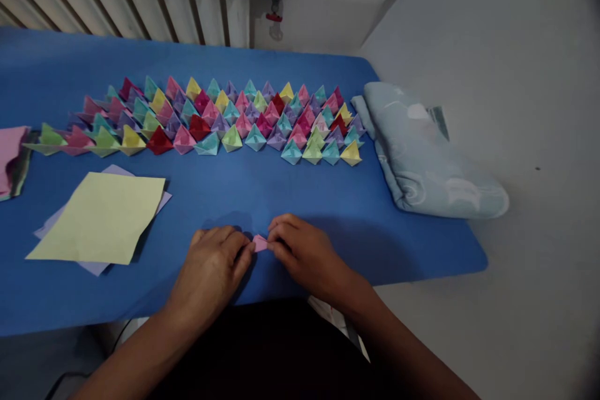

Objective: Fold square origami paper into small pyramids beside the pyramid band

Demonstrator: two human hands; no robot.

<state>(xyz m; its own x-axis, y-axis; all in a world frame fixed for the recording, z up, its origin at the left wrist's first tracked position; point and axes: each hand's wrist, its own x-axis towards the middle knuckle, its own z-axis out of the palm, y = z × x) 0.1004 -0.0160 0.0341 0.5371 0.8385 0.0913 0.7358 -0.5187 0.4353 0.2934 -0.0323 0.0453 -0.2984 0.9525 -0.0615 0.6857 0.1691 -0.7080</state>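
A small piece of folded pink paper [260, 243] is pinched between my two hands, just above the blue table [206, 190] near its front edge. My left hand [213, 262] grips its left end, thumb and fingers closed. On the other end, my right hand [300, 250] pinches with bent fingers. Much of the paper is hidden behind my fingertips. Beyond my hands stand several rows of small folded paper boats [255, 137] in pink, blue, green, yellow, red and purple.
To the left lie a pale yellow paper sheet [100, 219] over purple paper [96, 267], and pink paper [9, 153] at the table's edge of view. A folded light-blue cloth [422, 150] rests at right by the wall. Behind the table is a radiator [140, 9] with a red-handled valve [274, 17].
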